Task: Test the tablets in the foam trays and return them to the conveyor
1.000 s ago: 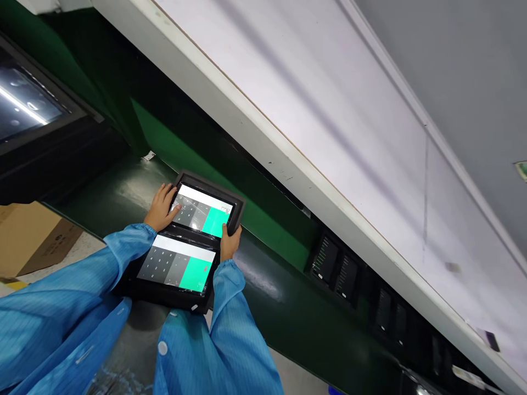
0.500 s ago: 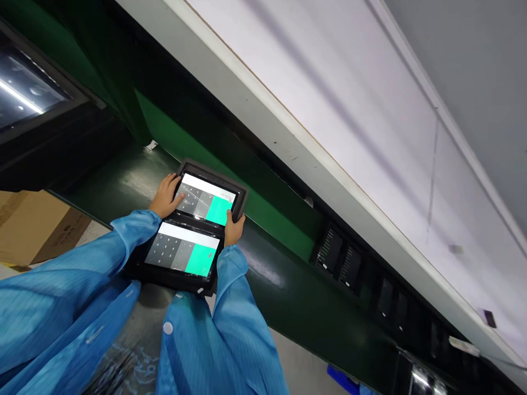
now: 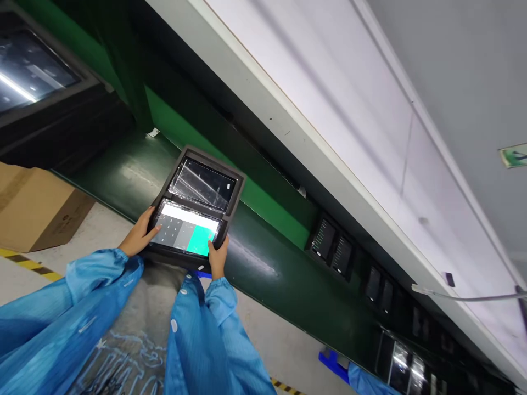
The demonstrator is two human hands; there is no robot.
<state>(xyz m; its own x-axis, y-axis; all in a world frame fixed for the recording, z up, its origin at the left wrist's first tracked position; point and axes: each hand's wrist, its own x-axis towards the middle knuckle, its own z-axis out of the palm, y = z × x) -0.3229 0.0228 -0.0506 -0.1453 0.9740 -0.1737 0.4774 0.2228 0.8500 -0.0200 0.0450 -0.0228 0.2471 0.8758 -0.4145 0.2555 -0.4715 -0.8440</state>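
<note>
A dark tray (image 3: 234, 211) carries two tablets, one above the other, over the green bench. The lower tablet (image 3: 183, 227) is lit with a calculator display and a large green key block. The upper tablet (image 3: 203, 184) has a dark, glossy screen with streaked reflections and a small white mark. My left hand (image 3: 141, 233) is closed on the tray's left edge, its thumb over the lower tablet's corner. On the opposite edge my right hand (image 3: 218, 255) grips the tray, thumb at the green key block. The fingers beneath the tray are hidden.
The green bench (image 3: 263, 274) runs diagonally to the lower right, bearing several dark devices (image 3: 323, 238). A pale shelf edge (image 3: 288, 120) hangs above it. At left are a cardboard box (image 3: 49, 208) and a larger black-framed screen (image 3: 33, 71). A blue object (image 3: 333, 366) sits by the bench's near side.
The upper tablet's screen has gone from lit calculator to dark. Both my hands have moved down from the upper tablet's sides to the lower one's. The camera view has shifted slightly.
</note>
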